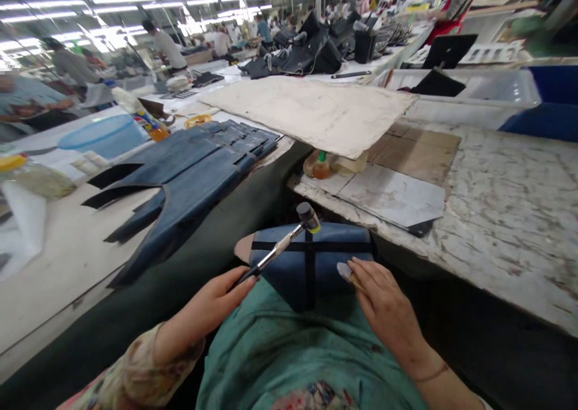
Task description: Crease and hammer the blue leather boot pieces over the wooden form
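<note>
My left hand (226, 295) is closed round the dark handle of a hammer (282, 244). The hammer has a metal shaft and a round head, grey on one end and yellowish on the other, and it slants over a dark blue leather piece (334, 238). Two black bands cross on that piece, which lies at my lap above a green apron (289, 338). In my right hand (383, 292) is a small tool with a pale rounded blade (344, 271) and a brownish handle, held over the leather's right part. My fingers partly hide this tool.
On the left table lies a stack of dark blue leather panels (194, 163). To the right stands a worn white worktop (510, 217) with cardboard (415, 151) and a small orange bottle (321, 168). A pale board (316, 109) bridges the gap between tables. Other people work farther back.
</note>
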The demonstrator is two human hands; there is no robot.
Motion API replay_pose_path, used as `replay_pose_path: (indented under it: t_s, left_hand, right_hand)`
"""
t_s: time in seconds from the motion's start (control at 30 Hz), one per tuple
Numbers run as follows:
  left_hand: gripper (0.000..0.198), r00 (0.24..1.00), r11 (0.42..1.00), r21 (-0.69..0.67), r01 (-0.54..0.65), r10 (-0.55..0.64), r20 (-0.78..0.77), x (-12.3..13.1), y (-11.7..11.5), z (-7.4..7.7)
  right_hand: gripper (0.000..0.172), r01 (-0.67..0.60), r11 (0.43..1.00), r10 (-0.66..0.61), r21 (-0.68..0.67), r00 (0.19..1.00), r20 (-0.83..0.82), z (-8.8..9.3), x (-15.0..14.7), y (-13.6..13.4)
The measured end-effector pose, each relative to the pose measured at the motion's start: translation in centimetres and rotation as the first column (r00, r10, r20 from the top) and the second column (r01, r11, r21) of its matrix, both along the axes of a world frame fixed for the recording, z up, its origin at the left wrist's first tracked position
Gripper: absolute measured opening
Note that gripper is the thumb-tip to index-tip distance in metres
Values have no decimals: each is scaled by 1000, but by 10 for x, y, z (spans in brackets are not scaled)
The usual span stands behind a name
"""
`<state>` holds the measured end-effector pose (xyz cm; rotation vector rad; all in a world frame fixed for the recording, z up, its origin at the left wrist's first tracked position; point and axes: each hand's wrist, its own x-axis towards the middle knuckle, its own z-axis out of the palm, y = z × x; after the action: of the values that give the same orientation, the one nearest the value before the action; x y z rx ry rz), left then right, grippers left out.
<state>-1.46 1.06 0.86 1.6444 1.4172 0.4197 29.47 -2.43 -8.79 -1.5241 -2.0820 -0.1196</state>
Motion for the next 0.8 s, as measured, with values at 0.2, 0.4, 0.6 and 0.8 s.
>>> replay_pose_path:
  t_s: [0.2, 0.4, 0.6, 0.8]
  left_hand:
    - [35, 992, 996, 82, -41, 50, -118, 2, -27, -10]
    - [35, 987, 995, 99, 5, 12, -163, -3, -23, -16]
    - [38, 987, 1000, 17, 3, 0, -162, -12, -35, -20]
    - [44, 983, 985, 155, -73, 97, -153, -15, -42, -29]
  right_hand:
    - [42, 9, 1000, -9, 0, 1000, 20, 1, 0, -2]
    - [42, 21, 1000, -21, -5, 999, 34, 2, 0, -4]
    - [41, 28, 1000, -28, 4, 999, 47, -2, 2, -4]
    - [43, 25, 1000, -25, 2, 999, 40, -2, 3, -5]
